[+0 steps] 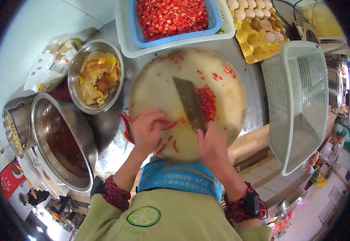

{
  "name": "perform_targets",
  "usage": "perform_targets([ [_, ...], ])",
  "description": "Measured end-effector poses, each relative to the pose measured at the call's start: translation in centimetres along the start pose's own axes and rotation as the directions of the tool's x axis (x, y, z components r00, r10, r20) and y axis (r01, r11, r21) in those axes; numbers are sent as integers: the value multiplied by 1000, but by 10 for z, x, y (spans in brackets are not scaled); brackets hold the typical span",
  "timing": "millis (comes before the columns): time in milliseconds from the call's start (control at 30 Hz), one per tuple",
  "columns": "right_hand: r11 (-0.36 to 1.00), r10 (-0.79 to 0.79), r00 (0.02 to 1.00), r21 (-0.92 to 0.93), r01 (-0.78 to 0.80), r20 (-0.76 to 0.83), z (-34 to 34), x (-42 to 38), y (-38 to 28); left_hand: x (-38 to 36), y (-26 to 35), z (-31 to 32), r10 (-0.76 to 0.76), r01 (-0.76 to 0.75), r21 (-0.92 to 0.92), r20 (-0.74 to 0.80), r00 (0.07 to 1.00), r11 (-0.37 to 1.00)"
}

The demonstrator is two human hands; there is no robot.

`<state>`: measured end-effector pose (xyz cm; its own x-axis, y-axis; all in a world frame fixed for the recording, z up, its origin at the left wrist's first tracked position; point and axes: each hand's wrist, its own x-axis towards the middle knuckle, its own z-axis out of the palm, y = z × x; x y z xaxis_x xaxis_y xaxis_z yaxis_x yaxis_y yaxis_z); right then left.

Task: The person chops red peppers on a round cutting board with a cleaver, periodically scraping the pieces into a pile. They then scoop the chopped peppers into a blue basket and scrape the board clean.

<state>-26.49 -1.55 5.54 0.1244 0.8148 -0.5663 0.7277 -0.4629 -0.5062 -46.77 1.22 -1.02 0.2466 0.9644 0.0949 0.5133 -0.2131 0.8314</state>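
On the round cutting board (155, 88), my right hand (212, 142) grips the handle of a cleaver (189, 100), whose wide blade points away from me. Chopped red chili (207, 103) lies in a pile along the blade's right side. My left hand (147, 128) is closed over whole red chilies (167, 123) at the board's near left, left of the blade; its fingertips are partly blurred. More whole chilies (127, 132) stick out at the board's left edge, and a few lie below my left hand. Loose chili bits (217, 76) are scattered on the board's far side.
A blue basket (175, 41) of chopped chili sits in a white tray (124, 44) at the back. Egg trays (255, 40) and an empty grey-green basket (291, 108) stand right. Metal bowls (95, 109), (87, 176) hold food and dark red sauce at left.
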Motion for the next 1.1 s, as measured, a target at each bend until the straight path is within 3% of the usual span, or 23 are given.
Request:
perform_targets([
  [67, 997, -5, 999, -78, 9, 43, 2, -2, -2, 0, -2, -16, -95, 120, 165, -153, 984, 979],
  [133, 990, 131, 966, 13, -137, 223, 12, -1, -5, -7, -9, -25, -39, 67, 289, -100, 994, 955],
  [200, 990, 120, 981, 57, -130, 153, 20, 0, 5, -18, -7, -31, -47, -8, 446, 112, 993, 895],
  [233, 987, 120, 990, 94, -127, 74, 20, -1, 10, -27, -11, -31, -79, -18, 427, 208, 975, 904],
  [333, 996, -12, 1000, 86, 11, 13, 12, -2, 21, -41, -11, -22, -82, -27, 429, 233, 969, 903],
  [567, 998, -15, 1000, 65, 15, -3, 12, -2, 24, -30, -13, 21, 93, -125, 340, 109, 990, 932],
  [767, 999, 1, 999, 53, 2, -51, 14, -5, 25, -14, 3, 43, 116, -127, 299, 54, 992, 946],
  [833, 998, -50, 996, -30, 48, -77, 13, -9, 22, -11, 9, 40, 104, -109, 251, 34, 994, 962],
  [1000, 993, 6, 999, -119, -2, 33, 6, -21, 0, -14, 12, 27, 57, -56, 163, -5, 998, 985],
  [1100, 980, -36, 995, -191, 54, 98, 14, -23, -4, -22, -1, 29, 56, -71, 176, 89, 995, 982],
])
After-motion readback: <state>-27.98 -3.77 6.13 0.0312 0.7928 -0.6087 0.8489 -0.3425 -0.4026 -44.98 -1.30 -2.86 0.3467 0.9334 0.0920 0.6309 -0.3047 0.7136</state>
